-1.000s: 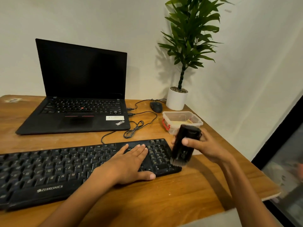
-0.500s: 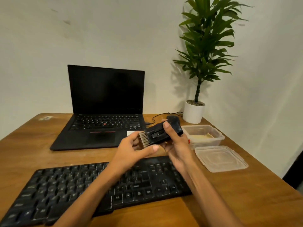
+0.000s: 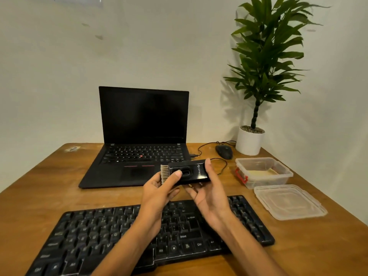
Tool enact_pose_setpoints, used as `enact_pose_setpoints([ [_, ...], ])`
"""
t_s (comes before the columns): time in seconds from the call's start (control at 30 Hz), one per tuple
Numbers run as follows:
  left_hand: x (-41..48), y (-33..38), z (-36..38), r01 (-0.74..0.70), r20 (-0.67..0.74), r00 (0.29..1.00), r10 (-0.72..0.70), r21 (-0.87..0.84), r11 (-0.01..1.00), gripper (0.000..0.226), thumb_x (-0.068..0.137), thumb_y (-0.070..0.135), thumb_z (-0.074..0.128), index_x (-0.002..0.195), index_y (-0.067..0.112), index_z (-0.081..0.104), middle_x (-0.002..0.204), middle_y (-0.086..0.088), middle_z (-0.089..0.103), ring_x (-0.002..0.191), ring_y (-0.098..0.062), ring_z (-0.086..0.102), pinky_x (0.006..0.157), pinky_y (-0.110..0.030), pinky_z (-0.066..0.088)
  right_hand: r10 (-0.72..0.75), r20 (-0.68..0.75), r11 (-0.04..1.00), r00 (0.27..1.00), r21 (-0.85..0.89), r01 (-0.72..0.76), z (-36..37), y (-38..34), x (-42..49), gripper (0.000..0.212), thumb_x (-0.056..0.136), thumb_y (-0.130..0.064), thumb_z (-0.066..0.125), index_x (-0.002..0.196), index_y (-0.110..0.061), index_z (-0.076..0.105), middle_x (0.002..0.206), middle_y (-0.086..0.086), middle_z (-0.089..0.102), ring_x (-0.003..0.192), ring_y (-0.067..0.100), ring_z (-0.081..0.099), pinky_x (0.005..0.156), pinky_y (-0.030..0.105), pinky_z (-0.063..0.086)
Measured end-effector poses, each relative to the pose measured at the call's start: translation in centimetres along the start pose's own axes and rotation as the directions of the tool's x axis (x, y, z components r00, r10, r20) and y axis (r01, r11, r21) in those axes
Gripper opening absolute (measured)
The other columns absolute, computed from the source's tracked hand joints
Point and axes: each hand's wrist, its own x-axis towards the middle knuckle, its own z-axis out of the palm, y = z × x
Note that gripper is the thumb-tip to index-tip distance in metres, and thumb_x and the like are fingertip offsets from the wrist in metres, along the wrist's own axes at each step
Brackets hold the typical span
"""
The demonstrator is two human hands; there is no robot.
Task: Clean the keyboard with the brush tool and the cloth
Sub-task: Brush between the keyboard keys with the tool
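Note:
A black brush tool (image 3: pixel 196 172) with pale bristles at its left end is held level in the air above the black keyboard (image 3: pixel 95 234). My left hand (image 3: pixel 159 192) grips it near the bristles, thumb on its front. My right hand (image 3: pixel 211 194) supports its right end, fingers under and behind it. The keyboard lies on the wooden desk (image 3: pixel 39 196) near its front edge. A yellow cloth (image 3: pixel 256 173) lies inside the clear plastic box (image 3: pixel 282 172) on the right.
An open black laptop (image 3: pixel 143 132) stands behind the keyboard. A black mouse (image 3: pixel 224 152) with its cable and a potted plant (image 3: pixel 250 142) sit at the back right. The box's clear lid (image 3: pixel 288 202) lies flat beside the keyboard's right end.
The brush came up off the keyboard's right end and now lies level in both hands. My left hand left the keys and took hold of the bristle end. The camera view rose.

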Motion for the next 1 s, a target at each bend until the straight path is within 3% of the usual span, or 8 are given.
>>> enact_pose_setpoints([
  [0.13, 0.1, -0.3, 0.1, 0.009, 0.005, 1.0, -0.009, -0.01, 1.0, 0.017, 0.078, 0.018, 0.068, 0.094, 0.014, 0.065, 0.085, 0.004, 0.073, 0.082, -0.006, 0.068, 0.075, -0.023, 0.052, 0.018, -0.039, 0.999, 0.999, 0.041, -0.017, -0.3, 0.0, -0.1, 0.052, 0.086, -0.046, 0.047, 0.121, -0.008, 0.054, 0.113, 0.017, 0.066, 0.107, 0.027, 0.062, 0.081, 0.033, 0.056],
  [0.27, 0.0, -0.5, 0.1, 0.023, 0.017, 1.0, -0.022, -0.036, 0.999, 0.042, 0.063, 0.021, 0.074, 0.102, 0.012, 0.061, 0.095, -0.002, 0.071, 0.083, -0.01, 0.068, 0.065, -0.018, 0.052, 0.067, -0.037, 0.997, 0.997, 0.029, -0.066, -0.4, 0.4, -0.3, 0.044, 0.087, -0.041, 0.048, 0.114, -0.008, 0.057, 0.107, 0.015, 0.069, 0.104, 0.025, 0.064, 0.084, 0.033, 0.055],
  [0.53, 0.0, -0.5, 0.0, -0.085, -0.003, 0.996, 0.086, 0.133, 0.987, 0.057, 0.06, 0.029, 0.077, 0.11, 0.02, 0.051, 0.104, 0.0, 0.065, 0.095, -0.013, 0.062, 0.069, -0.023, 0.048, 0.068, -0.031, 0.997, 0.997, -0.034, -0.069, -0.5, 0.7, 0.0, 0.046, 0.088, -0.045, 0.045, 0.118, -0.011, 0.055, 0.107, 0.013, 0.069, 0.101, 0.022, 0.065, 0.078, 0.031, 0.057],
  [0.7, 0.5, -0.5, -0.5, -0.238, 0.11, 0.971, 0.214, 0.31, 0.92, 0.08, 0.043, 0.049, 0.083, 0.11, 0.038, 0.041, 0.11, 0.005, 0.057, 0.099, -0.012, 0.06, 0.078, -0.03, 0.053, 0.081, -0.103, 0.992, 0.991, -0.089, -0.09, -1.4, 0.1, 0.3, 0.046, 0.091, -0.045, 0.042, 0.117, -0.008, 0.055, 0.107, 0.017, 0.067, 0.097, 0.025, 0.067, 0.068, 0.031, 0.058],
  [0.83, 0.5, -0.5, -0.6, -0.364, 0.285, 0.922, 0.264, 0.398, 0.842, 0.078, 0.05, 0.029, 0.089, 0.112, 0.035, 0.041, 0.117, 0.007, 0.051, 0.097, -0.01, 0.06, 0.071, -0.02, 0.053, 0.065, -0.156, 0.99, 0.986, -0.113, -0.083, -2.4, -1.1, 0.3, 0.039, 0.092, -0.039, 0.044, 0.111, -0.007, 0.056, 0.104, 0.017, 0.067, 0.094, 0.027, 0.067, 0.061, 0.031, 0.058],
  [1.0, 0.6, -1.8, 1.4, -0.437, 0.342, 0.892, 0.295, 0.489, 0.755, 0.061, 0.062, 0.018, 0.083, 0.11, 0.031, 0.047, 0.117, 0.003, 0.055, 0.098, -0.009, 0.06, 0.077, -0.03, 0.056, -0.034, -0.196, 0.978, 0.98, -0.207, -0.007, -4.4, -3.5, -1.0, 0.026, 0.093, -0.033, 0.046, 0.101, -0.011, 0.058, 0.089, 0.01, 0.072, 0.086, 0.022, 0.069, 0.063, 0.034, 0.059],
])
